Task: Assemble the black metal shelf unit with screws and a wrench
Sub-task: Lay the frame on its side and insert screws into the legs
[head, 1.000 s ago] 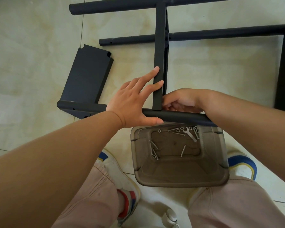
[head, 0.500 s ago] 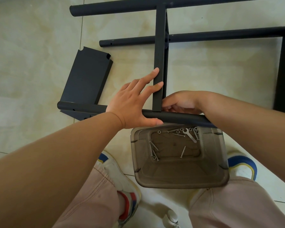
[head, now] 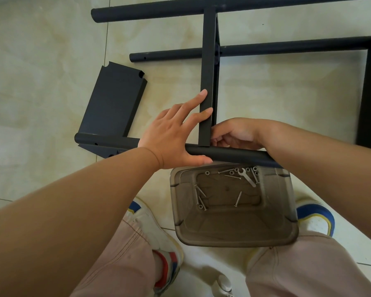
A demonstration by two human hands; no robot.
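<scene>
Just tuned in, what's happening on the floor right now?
A person is putting together a black metal shelf frame on a tiled floor. The left hand lies flat with straight fingers against the upright panel and the near tube, steadying the joint. The right hand is curled in at the joint behind the panel; what it holds is hidden. The wrench and loose screws lie in the plastic bin, untouched. A spare panel lies to the left.
</scene>
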